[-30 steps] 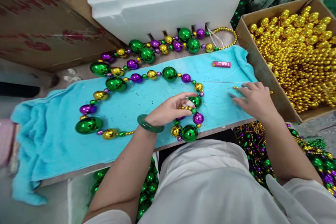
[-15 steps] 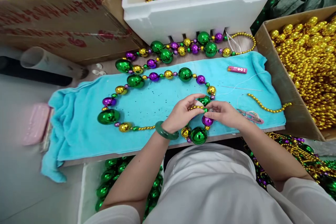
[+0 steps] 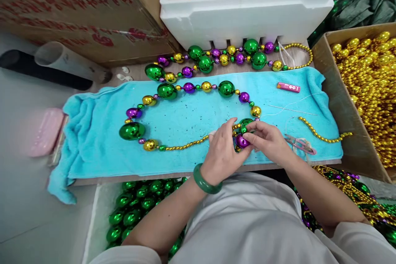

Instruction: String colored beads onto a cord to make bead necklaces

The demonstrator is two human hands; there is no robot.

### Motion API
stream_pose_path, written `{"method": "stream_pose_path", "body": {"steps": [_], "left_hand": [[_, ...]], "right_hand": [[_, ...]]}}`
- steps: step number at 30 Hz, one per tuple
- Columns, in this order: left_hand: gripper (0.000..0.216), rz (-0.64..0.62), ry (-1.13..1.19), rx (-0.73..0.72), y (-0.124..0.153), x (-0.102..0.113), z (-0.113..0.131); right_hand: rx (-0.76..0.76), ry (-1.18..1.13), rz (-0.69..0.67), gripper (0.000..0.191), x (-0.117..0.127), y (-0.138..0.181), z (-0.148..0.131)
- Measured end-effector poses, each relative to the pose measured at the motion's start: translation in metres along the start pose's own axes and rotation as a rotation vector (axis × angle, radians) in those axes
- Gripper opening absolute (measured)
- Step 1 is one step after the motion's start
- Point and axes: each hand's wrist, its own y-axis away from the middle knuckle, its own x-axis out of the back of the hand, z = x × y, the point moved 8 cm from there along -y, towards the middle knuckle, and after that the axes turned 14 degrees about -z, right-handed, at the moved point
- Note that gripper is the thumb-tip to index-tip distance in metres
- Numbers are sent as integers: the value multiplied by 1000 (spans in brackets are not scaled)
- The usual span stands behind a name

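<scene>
A bead necklace [image 3: 167, 91] of green, purple and gold balls lies in a loop on a turquoise towel [image 3: 102, 140]. At its right end, both hands close around the strand by a shiny purple bead [image 3: 241, 141]. My left hand [image 3: 223, 148], with a green bangle on the wrist, reaches over the beads, its thumb against the purple one. Its palm side and the beads under it are hidden. My right hand [image 3: 268, 142] pinches the strand beside a small green bead, just below a large green bead [image 3: 246, 124]. A gold bead chain [image 3: 187, 145] runs left from under my left hand.
Right of my hands lie small snips [image 3: 301, 145], a short gold bead strand [image 3: 321, 135], a long needle [image 3: 293, 110] and a pink packet [image 3: 288, 87]. Another necklace [image 3: 206, 64] lies behind the towel. A white foam box [image 3: 247, 18] and a carton [image 3: 342, 84] of gold beads border it.
The view has shifted. My left hand has moved from the thin gold strand onto the purple bead, now covering the large green bead at the near edge. My right hand stays at the strand.
</scene>
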Motion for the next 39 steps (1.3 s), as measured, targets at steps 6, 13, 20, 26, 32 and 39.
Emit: {"method": "stream_pose_path", "body": {"steps": [6, 13, 20, 26, 32, 39], "left_hand": [[61, 26, 14, -95, 0, 4, 2], [62, -38, 60, -123, -2, 8, 3], [57, -61, 129, -51, 4, 16, -1], [53, -33, 144, -67, 5, 22, -1], [46, -49, 160, -85, 0, 24, 1], [30, -77, 150, -141, -4, 27, 4]], "right_hand": [[76, 452, 204, 25, 65, -4, -19], [-205, 1291, 520, 32, 180, -30, -22], [-260, 1405, 424, 28, 180, -40, -12], [51, 153, 401, 28, 166, -6, 4], [153, -542, -102, 44, 57, -1, 22], [172, -590, -186, 41, 22, -5, 23]]}}
